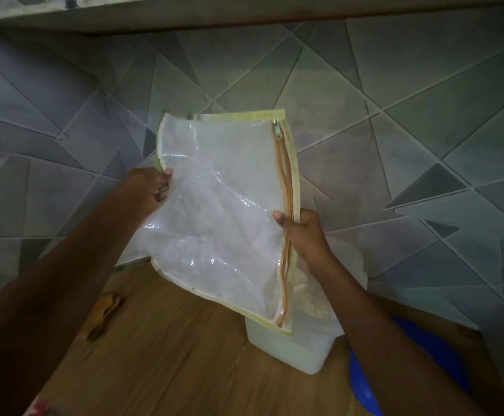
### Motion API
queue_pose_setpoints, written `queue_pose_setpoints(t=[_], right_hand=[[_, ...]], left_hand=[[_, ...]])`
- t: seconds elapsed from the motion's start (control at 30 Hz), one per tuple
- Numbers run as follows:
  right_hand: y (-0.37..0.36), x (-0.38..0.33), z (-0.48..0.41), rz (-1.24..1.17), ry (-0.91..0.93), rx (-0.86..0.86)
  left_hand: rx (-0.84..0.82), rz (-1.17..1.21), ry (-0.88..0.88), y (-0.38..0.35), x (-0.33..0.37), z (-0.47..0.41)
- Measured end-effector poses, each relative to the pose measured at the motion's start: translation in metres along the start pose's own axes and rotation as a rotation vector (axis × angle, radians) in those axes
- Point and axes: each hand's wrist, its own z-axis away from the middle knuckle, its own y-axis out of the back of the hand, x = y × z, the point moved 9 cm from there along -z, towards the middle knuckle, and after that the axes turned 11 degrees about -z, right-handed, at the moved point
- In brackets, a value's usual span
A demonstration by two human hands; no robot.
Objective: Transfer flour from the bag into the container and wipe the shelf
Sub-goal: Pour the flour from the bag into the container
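A person holds a clear zippered bag (pixel 223 211) with pale yellow trim up in front of a grey tiled wall (pixel 395 115), above the wooden shelf (pixel 169 355). The left hand (pixel 150 187) pinches the bag's left edge; the right hand (pixel 304 235) grips its zipper side, beside the orange zipper (pixel 286 205). Directly below the bag's lower corner stands a translucent white container (pixel 289 349) on the shelf, with flour (pixel 310 301) heaped inside. A blue object (pixel 419 370) lies just right of the container, partly hidden by the right forearm.
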Motion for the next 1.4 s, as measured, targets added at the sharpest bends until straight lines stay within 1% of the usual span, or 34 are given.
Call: queue_pose_setpoints(t=[0.07,0.17,0.27,0.33,0.37,0.43,0.57,0.63,0.7,0.73,0.8,0.87,0.93,1.0,1.07,1.1,1.13,1.2,1.27,1.3,1.33,1.4], right_hand=[[-0.022,0.012,0.0,-0.006,-0.042,-0.011],[-0.062,0.036,-0.001,0.029,-0.092,-0.037],[-0.091,0.062,-0.003,0.047,-0.136,0.001],[-0.118,0.092,-0.001,0.052,-0.184,0.048],[-0.122,0.099,0.002,0.05,-0.196,0.067],[-0.139,0.128,0.003,0.049,-0.239,0.114],[-0.153,0.184,0.014,0.063,-0.333,0.217],[-0.152,0.21,0.024,0.069,-0.389,0.283],[-0.146,0.235,0.032,0.084,-0.46,0.347],[-0.142,0.252,0.035,0.105,-0.5,0.387],[-0.133,0.272,0.039,0.131,-0.547,0.455],[-0.125,0.283,0.043,0.154,-0.592,0.497],[-0.12,0.298,0.047,0.181,-0.638,0.516],[-0.119,0.315,0.049,0.212,-0.684,0.492],[-0.107,0.359,0.049,0.276,-0.717,0.451],[-0.108,0.366,0.05,0.33,-0.737,0.434],[-0.114,0.364,0.051,0.391,-0.742,0.416],[-0.14,0.337,0.053,0.47,-0.725,0.376],[-0.152,0.341,0.055,0.508,-0.737,0.347],[-0.157,0.342,0.056,0.535,-0.745,0.34],[-0.159,0.344,0.057,0.565,-0.747,0.334],[-0.162,0.347,0.059,0.612,-0.757,0.321]], left_hand=[[0.007,-0.07,0.025,0.023,-0.018,-0.007],[-0.054,-0.099,0.087,0.053,-0.052,-0.03],[-0.164,-0.107,0.145,0.067,-0.082,-0.048],[-0.277,-0.036,0.22,0.075,-0.11,-0.063],[-0.306,0.011,0.238,0.075,-0.119,-0.068],[-0.353,0.027,0.26,0.08,-0.14,-0.083],[-0.473,-0.086,0.291,0.095,-0.188,-0.111],[-0.561,-0.206,0.375,0.101,-0.221,-0.117],[-0.61,-0.283,0.47,0.1,-0.244,-0.106],[-0.611,-0.291,0.47,0.098,-0.253,-0.106],[-0.6,-0.316,0.391,0.091,-0.263,-0.109],[-0.612,-0.311,0.355,0.081,-0.273,-0.11],[-0.609,-0.321,0.383,0.073,-0.287,-0.114],[-0.579,-0.346,0.392,0.068,-0.299,-0.119],[-0.558,-0.357,0.38,0.064,-0.311,-0.125],[-0.552,-0.394,0.369,0.064,-0.318,-0.129],[-0.531,-0.447,0.378,0.065,-0.328,-0.135],[-0.462,-0.539,0.452,0.072,-0.347,-0.142],[-0.386,-0.555,0.516,0.078,-0.354,-0.145],[-0.349,-0.593,0.494,0.082,-0.352,-0.147],[-0.313,-0.658,0.414,0.084,-0.349,-0.151],[-0.249,-0.799,0.1,0.086,-0.322,-0.151]])
